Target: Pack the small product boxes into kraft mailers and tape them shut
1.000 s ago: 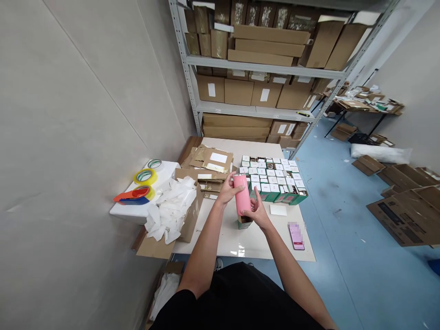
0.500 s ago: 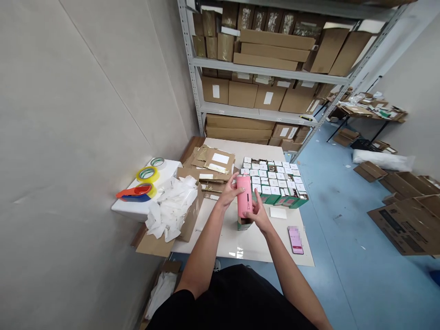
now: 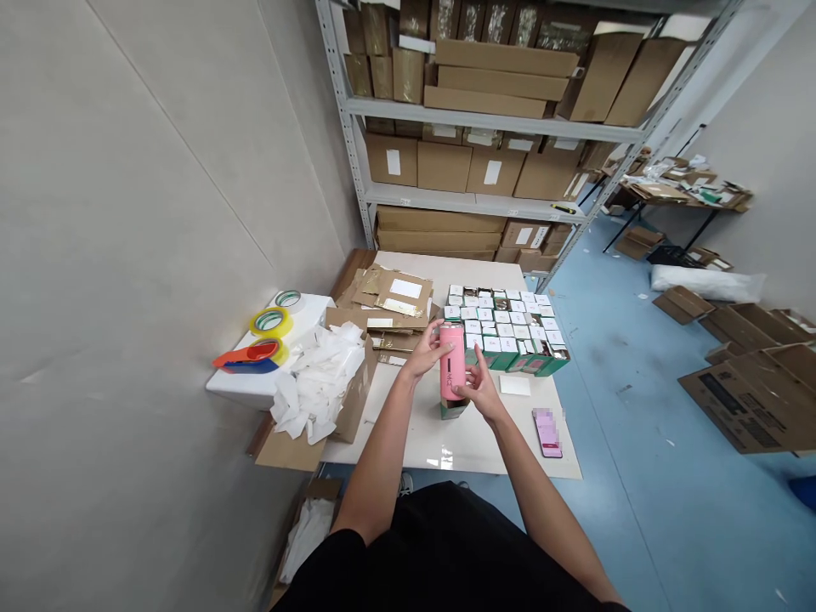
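Note:
A pink tumbler (image 3: 452, 361) with a metallic rim stands upright between my hands, dark lettering on its side facing me. My left hand (image 3: 423, 353) wraps round its upper left side, the thumb across the front. Low on its right side, my right hand (image 3: 483, 393) grips it, thumb on the front and one finger raised. Just under the tumbler is a small green box (image 3: 454, 410) with a brown inside; whether the tumbler's base is inside it I cannot tell. Behind my right hand stand several rows of green boxes with white tops (image 3: 503, 330).
A white card (image 3: 514, 385) and a phone (image 3: 546, 432) lie on the table's right side. Flattened cardboard (image 3: 399, 293) is piled at the back left, beside a carton of white paper (image 3: 319, 382). Tape rolls (image 3: 271, 321) rest further left. Shelving (image 3: 484, 204) with cartons stands behind.
The tumbler has turned slightly in my hands, so its lettering sits further left. The camera view has shifted a little. Both hands keep their hold.

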### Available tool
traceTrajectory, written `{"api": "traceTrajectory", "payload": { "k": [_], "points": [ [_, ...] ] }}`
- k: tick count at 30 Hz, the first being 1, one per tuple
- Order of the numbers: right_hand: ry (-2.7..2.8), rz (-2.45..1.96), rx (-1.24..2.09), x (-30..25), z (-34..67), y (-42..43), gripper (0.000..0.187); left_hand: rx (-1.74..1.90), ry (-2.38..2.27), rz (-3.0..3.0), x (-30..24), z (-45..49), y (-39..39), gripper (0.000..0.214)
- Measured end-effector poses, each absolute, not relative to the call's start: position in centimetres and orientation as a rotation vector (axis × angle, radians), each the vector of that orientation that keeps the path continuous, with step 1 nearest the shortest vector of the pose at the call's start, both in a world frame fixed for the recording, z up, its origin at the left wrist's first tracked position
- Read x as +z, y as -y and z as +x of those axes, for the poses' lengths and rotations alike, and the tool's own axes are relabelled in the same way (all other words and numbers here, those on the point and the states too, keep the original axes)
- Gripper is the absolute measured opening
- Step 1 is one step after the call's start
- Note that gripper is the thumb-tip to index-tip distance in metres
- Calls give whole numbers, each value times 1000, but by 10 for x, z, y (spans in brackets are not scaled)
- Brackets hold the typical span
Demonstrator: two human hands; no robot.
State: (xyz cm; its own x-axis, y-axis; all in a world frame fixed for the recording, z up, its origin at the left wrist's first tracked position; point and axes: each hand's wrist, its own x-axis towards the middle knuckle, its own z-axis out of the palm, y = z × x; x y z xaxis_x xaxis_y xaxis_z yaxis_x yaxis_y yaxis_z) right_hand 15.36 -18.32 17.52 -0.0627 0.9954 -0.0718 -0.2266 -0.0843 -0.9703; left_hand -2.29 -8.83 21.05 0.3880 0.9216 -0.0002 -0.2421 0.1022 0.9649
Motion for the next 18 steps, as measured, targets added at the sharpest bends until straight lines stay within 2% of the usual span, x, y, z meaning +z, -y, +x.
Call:
{"api": "traceTrajectory", "payload": {
  "k": [4, 10, 14, 18],
  "points": [
    [1007, -1045, 1469, 166, 153, 186, 131, 958, -788, 1209, 213, -25, 91, 73],
    [1003, -1006, 1511, 158, 161, 183, 127, 968, -808, 1200, 218, -18, 97, 74],
    [1014, -1034, 1496, 152, 167, 181, 127, 979, -874, 1184, 219, -14, 93, 52],
    [1049, -1051, 1515, 143, 174, 181, 128, 869, -866, 1184, 212, -16, 83, 49]
  ]
}}
